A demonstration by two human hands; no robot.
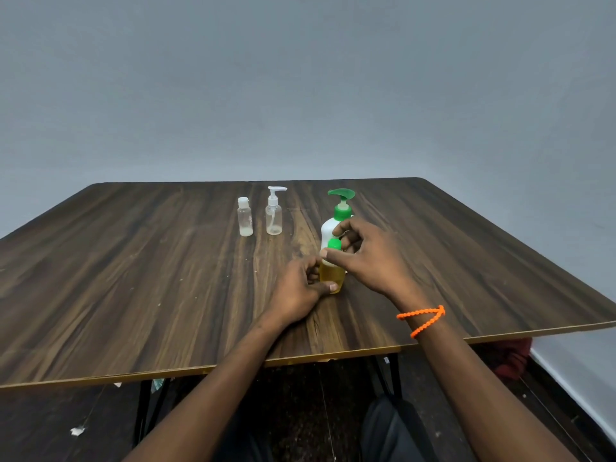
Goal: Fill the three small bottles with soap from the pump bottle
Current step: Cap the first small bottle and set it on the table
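Reaching in from the bottom edge, two bare forearms are crossing the near rim of the wooden counter [133,278], their upper parts cut off by the frame. An orange beaded bracelet [422,319] is circling the right wrist. Beneath the counter, dark legs and a reddish bundle are showing only in part, too dim to make out.

Past the near rim, the left hand [296,288] is gripping the small yellow bottle [332,274], which is standing upright on the counter right of centre; its fingers are curling round the bottle's left side with the thumb pressing across the lower front, so much of the amber body is being hidden. The right hand [370,258] is coming over from the right, thumb and forefinger pinching the bottle at the neck just below the green cap [334,244]; its other fingers are curling behind the cap, partly out of sight.

Directly behind, the white pump bottle [333,228] with its green pump head is standing close to the hands, its lower body being covered by them; whether it is touching the yellow bottle cannot be told.

Farther back and to the left, two clear bottles are standing side by side, apart: a small capped bottle [245,217] and a clear pump-top bottle [274,215]. A pale layer is sitting at the bottom of the capped one. A grey wall [300,78] is rising behind.
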